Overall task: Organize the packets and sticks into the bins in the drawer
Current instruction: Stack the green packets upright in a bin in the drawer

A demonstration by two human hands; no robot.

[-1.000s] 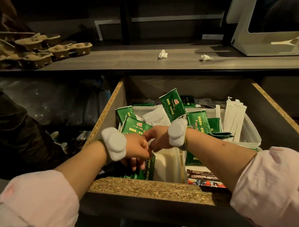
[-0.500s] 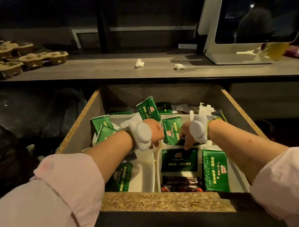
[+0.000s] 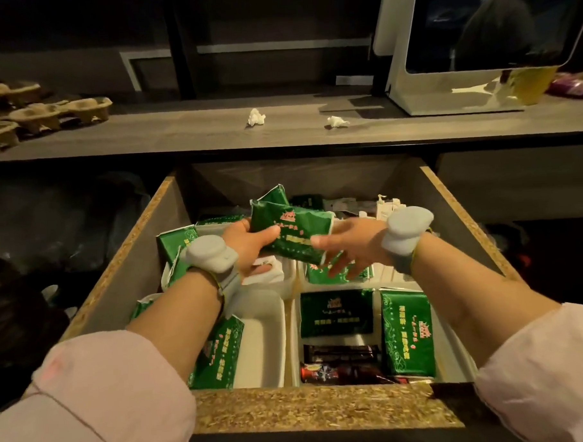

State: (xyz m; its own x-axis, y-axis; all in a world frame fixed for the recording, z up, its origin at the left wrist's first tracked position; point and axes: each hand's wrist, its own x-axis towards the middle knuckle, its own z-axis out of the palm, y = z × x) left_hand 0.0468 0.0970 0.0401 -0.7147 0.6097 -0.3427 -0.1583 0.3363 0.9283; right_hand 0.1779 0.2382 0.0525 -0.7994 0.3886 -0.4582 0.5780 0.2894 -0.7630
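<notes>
Over the middle of the open drawer (image 3: 128, 261) my left hand (image 3: 251, 246) grips the left end of a green packet (image 3: 290, 234), thumb on top. My right hand (image 3: 348, 248) holds the packet's right end with the thumb, its fingers spread downward over other green packets (image 3: 319, 276) in a back bin. White bins fill the drawer: the near left bin (image 3: 268, 335) holds a green packet (image 3: 222, 350) on edge, and the near right bin (image 3: 453, 357) holds green packets (image 3: 405, 329) and dark sticks (image 3: 339, 362). White sticks (image 3: 388, 203) stand at the back right.
A wooden counter (image 3: 279, 127) runs behind the drawer with two crumpled tissues (image 3: 255, 117) on it. Brown pulp cup trays (image 3: 38, 115) are stacked at its left end, and a white screen stand (image 3: 444, 80) sits at its right. The drawer's front edge (image 3: 318, 410) is rough chipboard.
Both hands have come together over the back bins and lifted a green packet between them. The view has moved closer and looks further down into the drawer.
</notes>
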